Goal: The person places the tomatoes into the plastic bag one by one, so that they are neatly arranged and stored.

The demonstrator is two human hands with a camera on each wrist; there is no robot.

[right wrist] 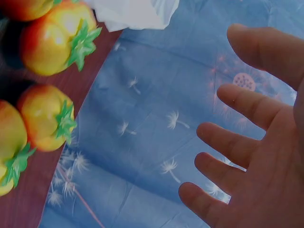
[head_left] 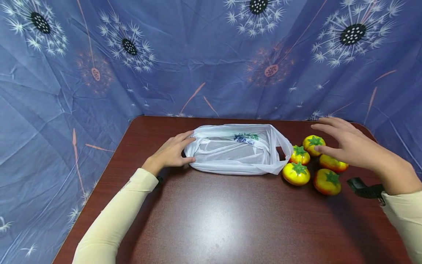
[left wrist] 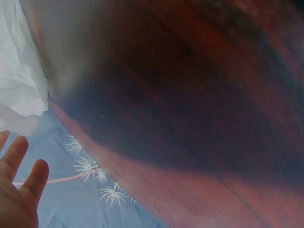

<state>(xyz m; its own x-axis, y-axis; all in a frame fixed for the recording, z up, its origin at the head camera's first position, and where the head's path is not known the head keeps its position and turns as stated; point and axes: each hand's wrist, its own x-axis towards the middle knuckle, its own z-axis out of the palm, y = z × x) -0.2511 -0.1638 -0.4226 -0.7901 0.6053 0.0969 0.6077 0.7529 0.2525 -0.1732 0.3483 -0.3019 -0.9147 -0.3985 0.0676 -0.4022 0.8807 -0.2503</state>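
A white plastic bag [head_left: 230, 167] with its mouth spread wide lies at the middle of the table. My left hand [head_left: 173, 150] touches the bag's left end with fingers and thumb spread; in the left wrist view its fingers [left wrist: 34, 180] look straight. Above the group of yellow-red persimmons hovers my right hand [head_left: 349, 143], holding nothing, its fingers [right wrist: 228, 142] spread in the right wrist view. Several persimmons [head_left: 296, 174] with green leafy tops sit right of the bag, the nearest ones against its handle. Part of one persimmon [head_left: 333, 164] is hidden behind the right hand.
The dark red-brown table [head_left: 211, 220] has rounded far corners. Behind and to the left hangs a blue cloth [head_left: 197, 55] with dandelion prints. A black strap [head_left: 364, 189] shows at the right wrist.
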